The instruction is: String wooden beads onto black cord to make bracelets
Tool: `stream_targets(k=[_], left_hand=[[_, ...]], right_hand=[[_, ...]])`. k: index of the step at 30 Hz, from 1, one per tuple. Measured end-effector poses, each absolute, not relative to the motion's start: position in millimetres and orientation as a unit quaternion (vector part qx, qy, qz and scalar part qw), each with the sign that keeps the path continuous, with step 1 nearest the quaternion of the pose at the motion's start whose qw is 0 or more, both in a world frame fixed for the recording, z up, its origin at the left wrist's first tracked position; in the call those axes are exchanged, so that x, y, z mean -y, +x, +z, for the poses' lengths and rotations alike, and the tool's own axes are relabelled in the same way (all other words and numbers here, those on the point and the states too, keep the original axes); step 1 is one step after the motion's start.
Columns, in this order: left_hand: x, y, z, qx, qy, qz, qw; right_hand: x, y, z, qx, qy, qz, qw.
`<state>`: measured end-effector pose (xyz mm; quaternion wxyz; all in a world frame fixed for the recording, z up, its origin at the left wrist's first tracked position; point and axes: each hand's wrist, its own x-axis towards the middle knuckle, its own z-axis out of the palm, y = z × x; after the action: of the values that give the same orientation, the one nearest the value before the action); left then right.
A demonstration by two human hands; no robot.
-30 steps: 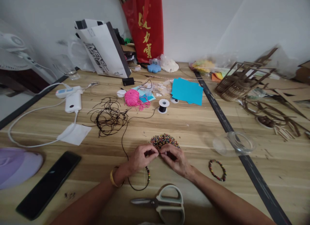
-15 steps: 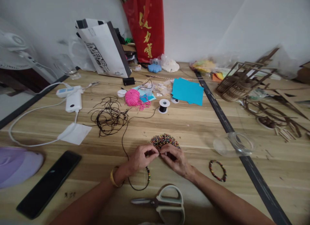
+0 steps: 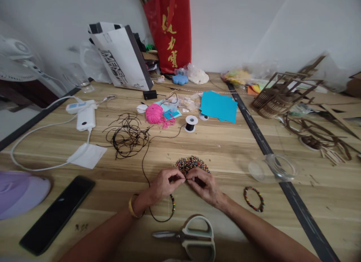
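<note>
Round my hands I see metal-bladed scissors at six o'clock, a bracelet at four; left hand and right hand, pinched narrow, contents too small to tell, partly hide round multicoloured beads at twelve; the part-beaded black cord curves at seven

Both hands close together, in pinches

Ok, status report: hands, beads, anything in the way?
Left hand, right hand: both pinched, tips close together; contents too small to tell. Loose beads heaped just beyond. Beaded cord loops by left hand. Scissors closer in, touching neither.
</note>
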<state>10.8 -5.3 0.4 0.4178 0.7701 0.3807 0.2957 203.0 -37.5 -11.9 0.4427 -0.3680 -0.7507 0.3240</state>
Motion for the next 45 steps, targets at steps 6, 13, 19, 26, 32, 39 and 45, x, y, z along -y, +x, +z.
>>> stream_targets(k=[6, 13, 19, 26, 32, 39, 45], left_hand=[[6.1, 11.0, 0.4, -0.385, 0.767, 0.294, 0.421], [5.6, 11.0, -0.7, -0.377, 0.772, 0.300, 0.416], [6.2, 11.5, 1.0, -0.382, 0.767, 0.292, 0.424], [6.3, 11.8, -0.1, -0.379, 0.766, 0.298, 0.425], [7.2, 11.9, 0.9, -0.378, 0.766, 0.295, 0.428], [6.7, 12.2, 3.7, -0.382, 0.766, 0.290, 0.427], [6.2, 12.4, 2.0, -0.379, 0.770, 0.293, 0.421]], right_hand=[[37.1, 203.2, -12.1, 0.752, -0.369, 0.324, 0.440], [37.1, 203.3, -14.8, 0.753, -0.368, 0.324, 0.440], [37.6, 203.0, -15.4, 0.748, -0.373, 0.325, 0.442], [37.0, 202.4, -12.8, 0.749, -0.374, 0.324, 0.442], [37.4, 202.6, -13.9, 0.748, -0.372, 0.330, 0.440], [37.9, 202.2, -15.3, 0.741, -0.377, 0.325, 0.451], [38.3, 202.4, -14.8, 0.739, -0.377, 0.328, 0.452]])
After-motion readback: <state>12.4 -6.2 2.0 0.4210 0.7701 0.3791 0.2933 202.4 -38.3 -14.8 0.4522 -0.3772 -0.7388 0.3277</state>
